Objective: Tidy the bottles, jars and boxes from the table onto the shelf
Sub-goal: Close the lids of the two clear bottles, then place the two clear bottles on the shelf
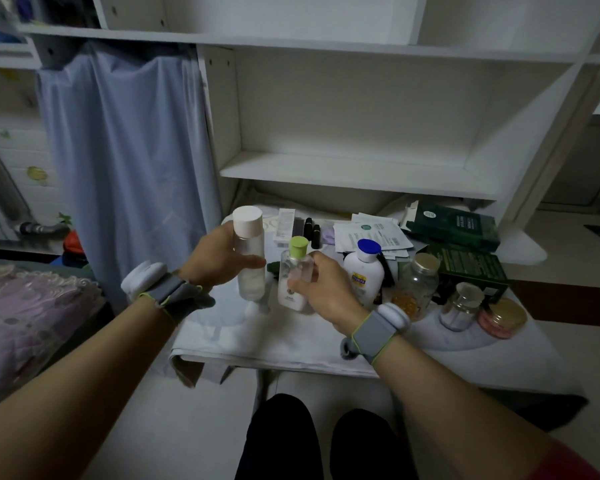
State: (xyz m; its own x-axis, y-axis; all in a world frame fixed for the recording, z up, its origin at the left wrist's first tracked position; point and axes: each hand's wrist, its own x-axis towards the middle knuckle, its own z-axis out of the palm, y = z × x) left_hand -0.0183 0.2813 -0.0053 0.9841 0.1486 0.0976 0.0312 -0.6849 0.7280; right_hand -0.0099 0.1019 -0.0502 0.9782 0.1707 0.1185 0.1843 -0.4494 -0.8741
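My left hand [219,258] grips a tall clear bottle with a white cap [248,244], held upright above the table's left part. My right hand [323,289] is closed around a small clear bottle with a green cap [297,268], just right of the tall one. Still on the table [257,341] stand a white bottle with a blue cap [364,271], a glass jar of yellow capsules [418,285], a small clear jar [463,306], a pink jar with a gold lid [503,318] and two dark green boxes [458,226] [471,268]. The white shelf [354,174] lies behind the table.
Paper sachets [371,233], a narrow white box [284,225] and dark small tubes [311,230] lie at the table's back. A blue curtain [129,161] hangs to the left. A bed with a pink cover [25,317] is at far left. My knees [312,441] are below the table.
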